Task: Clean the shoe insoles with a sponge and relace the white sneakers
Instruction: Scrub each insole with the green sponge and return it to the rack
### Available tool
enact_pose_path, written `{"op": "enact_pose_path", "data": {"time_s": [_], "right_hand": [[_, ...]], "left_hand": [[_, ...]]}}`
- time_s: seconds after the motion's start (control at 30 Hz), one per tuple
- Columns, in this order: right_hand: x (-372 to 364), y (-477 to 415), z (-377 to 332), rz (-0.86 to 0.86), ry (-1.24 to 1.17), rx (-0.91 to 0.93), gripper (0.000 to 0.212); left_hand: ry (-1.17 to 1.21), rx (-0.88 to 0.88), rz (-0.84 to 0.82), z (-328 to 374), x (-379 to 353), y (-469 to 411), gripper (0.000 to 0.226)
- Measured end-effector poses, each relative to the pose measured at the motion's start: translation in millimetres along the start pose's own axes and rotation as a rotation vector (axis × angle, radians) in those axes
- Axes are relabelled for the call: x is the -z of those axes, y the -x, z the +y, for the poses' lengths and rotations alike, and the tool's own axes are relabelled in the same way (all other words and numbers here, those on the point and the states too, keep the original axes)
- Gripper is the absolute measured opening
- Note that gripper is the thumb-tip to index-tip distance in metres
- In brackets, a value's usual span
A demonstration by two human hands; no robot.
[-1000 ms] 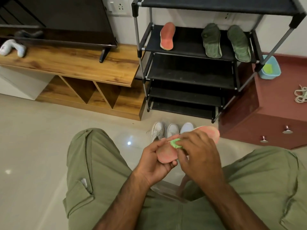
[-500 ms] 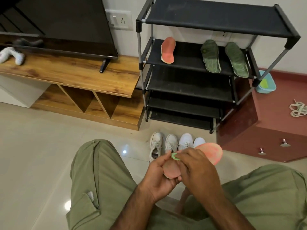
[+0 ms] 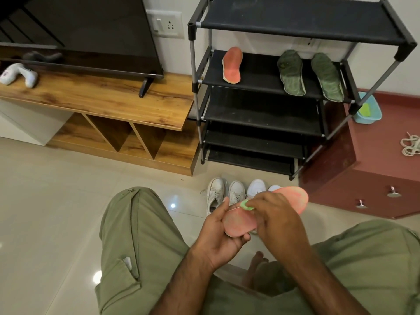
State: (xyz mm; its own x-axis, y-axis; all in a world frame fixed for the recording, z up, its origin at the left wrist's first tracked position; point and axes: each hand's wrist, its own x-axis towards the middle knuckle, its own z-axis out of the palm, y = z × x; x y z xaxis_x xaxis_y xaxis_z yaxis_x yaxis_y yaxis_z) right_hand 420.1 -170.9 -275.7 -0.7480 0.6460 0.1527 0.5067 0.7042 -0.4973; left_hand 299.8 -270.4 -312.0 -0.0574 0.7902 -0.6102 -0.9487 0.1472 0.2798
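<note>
My left hand grips the heel end of an orange insole, held over my lap. Pressed onto the insole's middle is a green sponge, pinched in my right hand; most of the sponge is hidden under the fingers. Several white sneakers stand in a row on the floor just beyond my hands. A second orange insole and two green insoles lie on the black shoe rack. White laces lie coiled on the red cabinet at the right.
A wooden TV stand with a television stands at the left. The red cabinet is close on the right, with a blue tub holding another green sponge. My knees in green trousers frame the hands.
The camera has tilted up slightly, so the rack and shoes sit lower in view. My right hand has shifted the sponge a little along the insole; both grips are unchanged.
</note>
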Motion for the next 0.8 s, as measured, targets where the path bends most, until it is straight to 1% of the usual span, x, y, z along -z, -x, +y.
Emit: {"op": "enact_pose_path", "data": {"time_s": [0.07, 0.13, 0.17, 0.23, 0.3, 0.33, 0.4, 0.47, 0.53, 0.57, 0.63, 0.7, 0.73, 0.8], "right_hand": [[-6.0, 10.2, -17.5, -0.061, -0.068, 0.092, 0.027], [-7.2, 16.7, -25.2, -0.109, -0.066, 0.179, 0.031], [-5.4, 15.1, -22.1, -0.100, -0.070, 0.185, 0.032], [-2.0, 8.4, -6.7, -0.052, -0.060, 0.095, 0.034], [0.1, 4.1, 3.9, -0.030, -0.010, -0.047, 0.035], [-0.5, 4.4, 3.2, -0.028, 0.003, -0.083, 0.035], [-5.3, 7.6, -8.2, -0.024, -0.048, -0.054, 0.033], [-9.8, 14.6, -23.7, -0.072, -0.131, 0.041, 0.029], [-9.4, 16.0, -28.2, -0.120, -0.146, 0.111, 0.029], [-7.1, 13.1, -25.0, -0.115, -0.143, 0.118, 0.028], [-3.3, 6.9, -11.4, -0.079, -0.075, 0.072, 0.033], [-0.1, 2.0, -1.1, -0.037, -0.003, -0.043, 0.037], [0.0, 1.1, -2.3, -0.019, -0.005, -0.082, 0.036], [-4.4, 5.1, -17.4, -0.035, -0.091, -0.047, 0.030]], "left_hand": [[0.018, 0.019, -0.042, -2.1, 3.4, -0.4, 0.059], [0.034, 0.036, -0.044, -3.1, 4.3, 0.9, 0.060], [0.034, 0.032, -0.055, -2.4, 3.5, 1.2, 0.058], [-0.005, 0.004, -0.062, -1.1, 0.3, 1.4, 0.055], [-0.026, 0.007, -0.024, -2.6, 0.4, -1.1, 0.053], [-0.034, 0.009, -0.009, -3.5, 1.7, -1.6, 0.053], [-0.039, 0.011, -0.004, -4.6, 4.2, -0.6, 0.058], [-0.012, 0.030, -0.026, -6.0, 8.7, 0.1, 0.063], [0.010, 0.033, -0.035, -4.8, 10.7, -0.1, 0.062], [0.016, 0.021, -0.042, -3.7, 9.5, 0.2, 0.060], [-0.008, -0.006, -0.041, -3.2, 7.6, -1.2, 0.057], [-0.023, -0.004, -0.009, -4.5, 7.1, -4.0, 0.054], [-0.025, 0.002, 0.006, -5.4, 6.9, -4.6, 0.055], [-0.037, 0.011, -0.006, -6.2, 6.0, -2.6, 0.061]]}}
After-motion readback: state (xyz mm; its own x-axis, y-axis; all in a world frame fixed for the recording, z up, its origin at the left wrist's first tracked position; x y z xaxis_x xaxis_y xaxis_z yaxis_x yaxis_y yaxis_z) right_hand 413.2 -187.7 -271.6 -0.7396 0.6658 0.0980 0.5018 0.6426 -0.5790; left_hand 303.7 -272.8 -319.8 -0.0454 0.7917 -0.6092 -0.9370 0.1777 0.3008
